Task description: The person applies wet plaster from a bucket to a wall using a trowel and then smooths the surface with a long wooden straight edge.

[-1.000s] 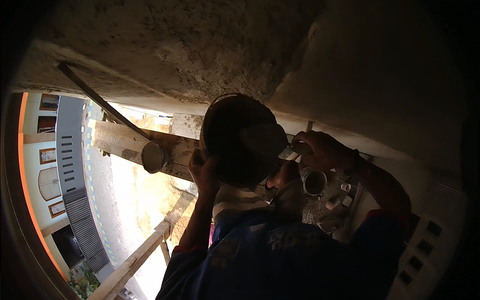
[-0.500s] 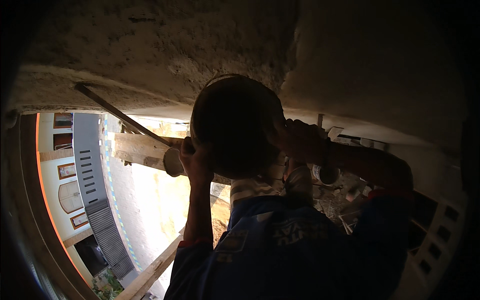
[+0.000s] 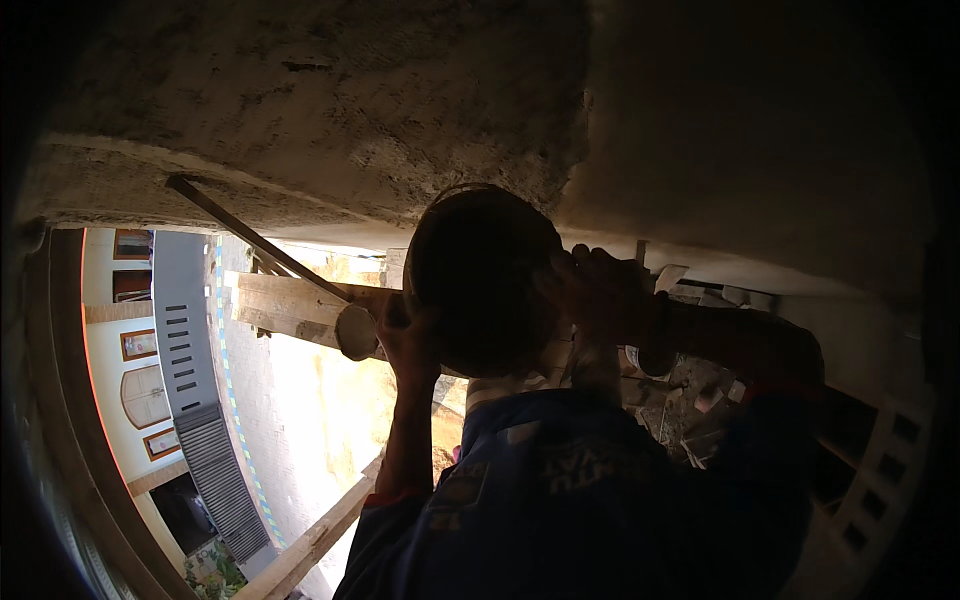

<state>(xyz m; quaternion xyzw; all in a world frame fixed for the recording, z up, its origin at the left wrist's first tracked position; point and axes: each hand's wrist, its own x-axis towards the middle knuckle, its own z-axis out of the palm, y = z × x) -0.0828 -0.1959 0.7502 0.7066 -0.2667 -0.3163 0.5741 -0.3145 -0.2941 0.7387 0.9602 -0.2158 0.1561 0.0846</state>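
A dark round bucket (image 3: pixel 482 285) is held up before my chest, in front of the rough wall. Deep shadow hides what is inside it. My left hand (image 3: pixel 408 338) is closed on its left rim, thumb side against the edge. On the right side, the fingers of my right hand (image 3: pixel 605 292) curl at the rim, knuckles raised. Just left of my left hand a pale round object (image 3: pixel 355 332), perhaps a can or cup, shows against a plank; its kind is unclear.
A wooden plank (image 3: pixel 285 300) runs below on the left, with a slanting pole (image 3: pixel 255 240) above it. Another timber (image 3: pixel 315 535) crosses lower left. Rough plaster wall (image 3: pixel 420 120) rises ahead. Rubble (image 3: pixel 705 395) lies lower right, near a small container (image 3: pixel 652 358). Beyond stands a grey gate (image 3: pixel 215 480).
The bucket has come down slightly and a little to the right, with both hands still at its rim. The view has shifted slightly.
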